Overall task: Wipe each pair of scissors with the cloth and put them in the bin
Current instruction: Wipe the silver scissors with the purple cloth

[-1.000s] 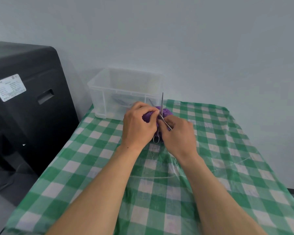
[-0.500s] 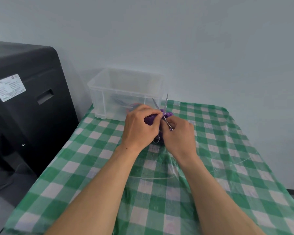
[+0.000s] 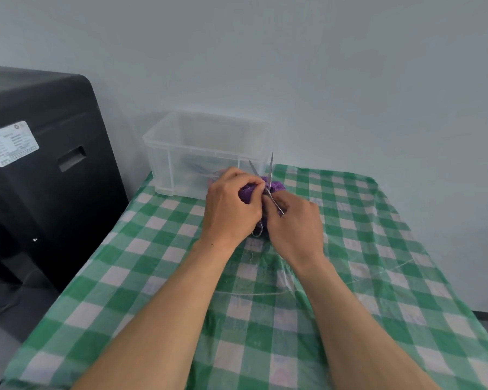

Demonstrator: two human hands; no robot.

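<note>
Over the middle of the table, my left hand [image 3: 231,209] pinches a bunched purple cloth [image 3: 250,191] against a pair of slim metal scissors [image 3: 270,171]. The blades are spread apart and point up and away. My right hand [image 3: 295,223] grips the scissors by the handles; one finger loop shows between my hands. A clear plastic bin [image 3: 164,153] stands behind my hands at the table's far left corner. Other scissors lie inside it, seen dimly through its wall.
A green and white checked cloth [image 3: 378,249] covers the table. A tall black machine [image 3: 40,164] stands close to the table's left edge. A plain wall runs behind the bin and along the right.
My left hand has rubbed the cloth along the blades, sliding slightly right and back. The blade tips have swung a little. Both hands stay in the same spot.
</note>
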